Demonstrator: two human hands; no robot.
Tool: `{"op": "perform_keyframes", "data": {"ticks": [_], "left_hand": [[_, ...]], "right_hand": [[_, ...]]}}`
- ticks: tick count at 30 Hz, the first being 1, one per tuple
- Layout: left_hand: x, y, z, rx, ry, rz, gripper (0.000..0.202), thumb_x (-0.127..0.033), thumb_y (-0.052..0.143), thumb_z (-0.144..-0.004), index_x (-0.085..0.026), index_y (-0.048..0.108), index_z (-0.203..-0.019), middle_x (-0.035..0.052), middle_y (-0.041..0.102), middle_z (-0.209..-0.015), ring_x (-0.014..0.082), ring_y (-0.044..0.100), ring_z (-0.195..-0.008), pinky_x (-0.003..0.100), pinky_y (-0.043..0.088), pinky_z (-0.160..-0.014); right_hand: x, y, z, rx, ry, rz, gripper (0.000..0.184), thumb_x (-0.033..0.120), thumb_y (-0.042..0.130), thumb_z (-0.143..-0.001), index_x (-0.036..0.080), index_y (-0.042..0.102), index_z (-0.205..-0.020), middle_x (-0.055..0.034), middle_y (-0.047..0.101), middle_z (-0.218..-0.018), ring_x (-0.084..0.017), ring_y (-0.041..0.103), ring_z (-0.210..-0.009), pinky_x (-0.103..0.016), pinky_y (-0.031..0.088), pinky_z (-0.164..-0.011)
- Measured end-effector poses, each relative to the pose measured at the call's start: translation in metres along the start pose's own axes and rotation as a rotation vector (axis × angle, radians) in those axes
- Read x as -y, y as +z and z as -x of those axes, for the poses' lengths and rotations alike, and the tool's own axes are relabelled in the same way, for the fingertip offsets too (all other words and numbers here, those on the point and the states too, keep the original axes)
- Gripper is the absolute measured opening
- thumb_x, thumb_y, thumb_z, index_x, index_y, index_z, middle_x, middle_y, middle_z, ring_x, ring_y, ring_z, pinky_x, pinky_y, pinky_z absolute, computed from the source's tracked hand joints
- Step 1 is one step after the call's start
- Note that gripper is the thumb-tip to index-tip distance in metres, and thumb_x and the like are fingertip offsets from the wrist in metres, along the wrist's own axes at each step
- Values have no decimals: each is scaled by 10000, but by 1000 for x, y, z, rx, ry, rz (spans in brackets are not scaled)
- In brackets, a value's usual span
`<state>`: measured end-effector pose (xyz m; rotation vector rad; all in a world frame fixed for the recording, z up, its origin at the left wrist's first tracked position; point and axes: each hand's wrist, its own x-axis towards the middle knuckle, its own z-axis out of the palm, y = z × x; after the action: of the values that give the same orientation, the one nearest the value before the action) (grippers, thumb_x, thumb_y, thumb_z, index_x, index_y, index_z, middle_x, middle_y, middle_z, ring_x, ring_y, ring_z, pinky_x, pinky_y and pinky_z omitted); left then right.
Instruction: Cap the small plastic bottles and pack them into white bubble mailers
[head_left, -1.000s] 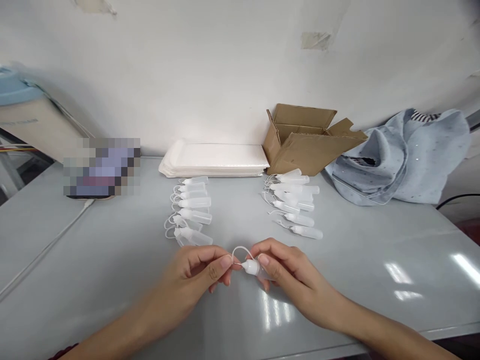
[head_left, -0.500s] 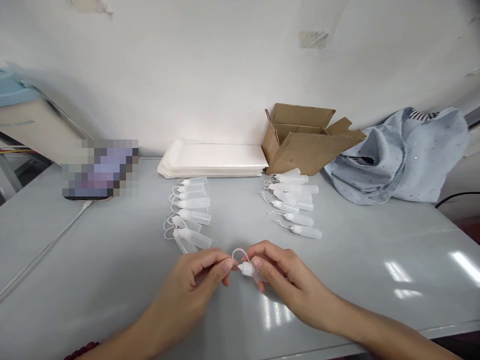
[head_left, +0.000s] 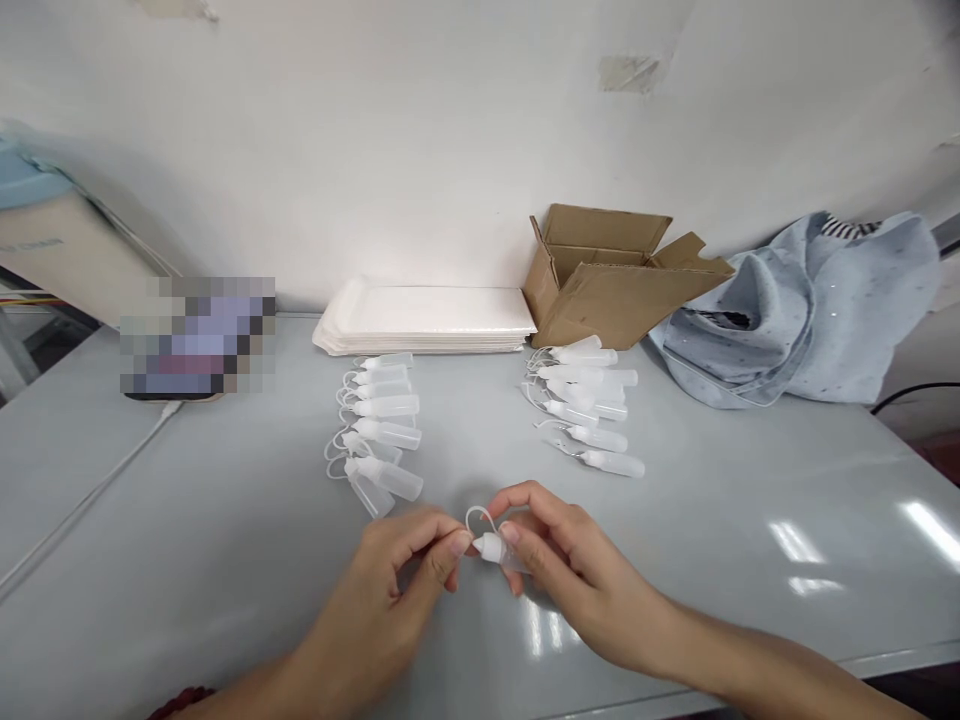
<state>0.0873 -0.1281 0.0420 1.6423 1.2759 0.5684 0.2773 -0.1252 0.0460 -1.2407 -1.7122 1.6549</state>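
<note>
My right hand (head_left: 555,550) is closed round a small translucent dropper bottle (head_left: 492,547) with a white pointed nozzle, which lies sideways and points left. A thin white strap (head_left: 480,510) arches from the bottle's neck to the fingertips of my left hand (head_left: 427,565). Those fingertips pinch the strap's end right at the nozzle tip, and they hide whatever is on that end. Beyond my left hand, several similar bottles (head_left: 386,405) with looped straps lie in a column. A second group of bottles (head_left: 600,437), with straps trailing left, lies beyond my right hand.
A stack of white padded envelopes (head_left: 435,315) lies against the wall, beside an open cardboard box (head_left: 615,300). Light blue cloth (head_left: 810,320) is heaped at the right. On the left are a blurred phone (head_left: 199,345), its white cable (head_left: 97,490) and a beige container (head_left: 67,250).
Both hands have shifted slightly downward with the bottle. My left fingertips have come closer to the nozzle tip, and the strap's loop is a little lower.
</note>
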Motion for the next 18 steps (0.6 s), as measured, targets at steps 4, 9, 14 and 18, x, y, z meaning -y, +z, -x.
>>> {"op": "perform_keyframes", "data": {"ticks": [4, 9, 14, 18], "left_hand": [[0, -3, -2, 25, -25, 24, 387, -405, 378, -900, -188, 500, -605, -19, 464, -560, 123, 398, -520, 225, 308, -488], [-2, -11, -4, 92, -54, 168, 410, -426, 324, -933, -186, 569, -709, -3, 544, -658, 136, 483, -615, 228, 389, -584], [-6, -12, -3, 54, -67, 132, 362, -422, 387, -909, -183, 562, -702, -15, 496, -629, 129, 445, -587, 229, 360, -550], [-5, -10, -1, 49, -41, 87, 341, -401, 412, -898, -180, 564, -688, -25, 446, -590, 122, 415, -560, 226, 317, -509]], "right_hand": [[1, -1, 0, 1, -8, -18, 282, 428, 331, -970, 207, 483, -1056, 38, 532, -669, -90, 402, -558, -216, 310, -516], [5, -6, 0, -9, -22, -35, 289, 441, 330, -969, 213, 477, -1069, 34, 528, -680, -104, 431, -599, -243, 333, -568], [6, -8, 2, -8, -15, -28, 272, 436, 340, -968, 221, 472, -1070, 46, 511, -666, -100, 424, -596, -246, 334, -572], [6, -5, 2, -5, -31, -12, 264, 420, 335, -973, 219, 470, -1075, 51, 499, -654, -95, 427, -591, -234, 332, -554]]}}
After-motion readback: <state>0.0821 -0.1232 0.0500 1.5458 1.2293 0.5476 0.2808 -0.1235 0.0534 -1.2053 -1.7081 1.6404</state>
